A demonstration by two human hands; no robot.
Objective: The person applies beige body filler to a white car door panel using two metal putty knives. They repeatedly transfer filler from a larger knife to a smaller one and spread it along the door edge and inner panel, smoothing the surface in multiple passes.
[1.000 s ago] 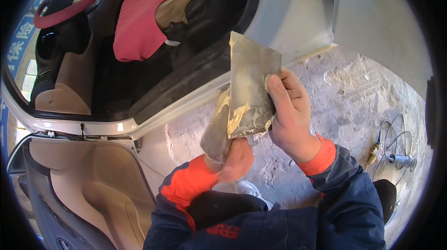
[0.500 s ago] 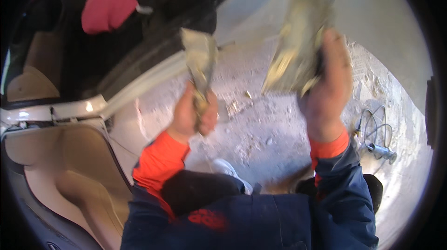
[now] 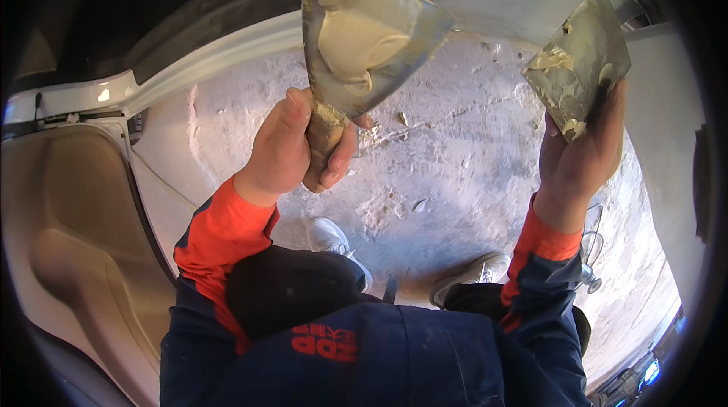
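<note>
Now | left hand fisted round putty knife, 12 o'clock | right hand clasps filler board, 2 o'clock | dusty concrete floor, open car door at 8

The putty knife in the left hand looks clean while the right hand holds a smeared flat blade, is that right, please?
Not quite: the head view shows the putty knife in the left hand loaded with pale filler. The right hand does hold a smeared flat blade.

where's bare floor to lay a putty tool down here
Bare concrete floor lies between the left hand with its loaded putty knife and the right hand with its flat board. Another patch lies along the sill. It is crowded near the shoes and open door.
</note>
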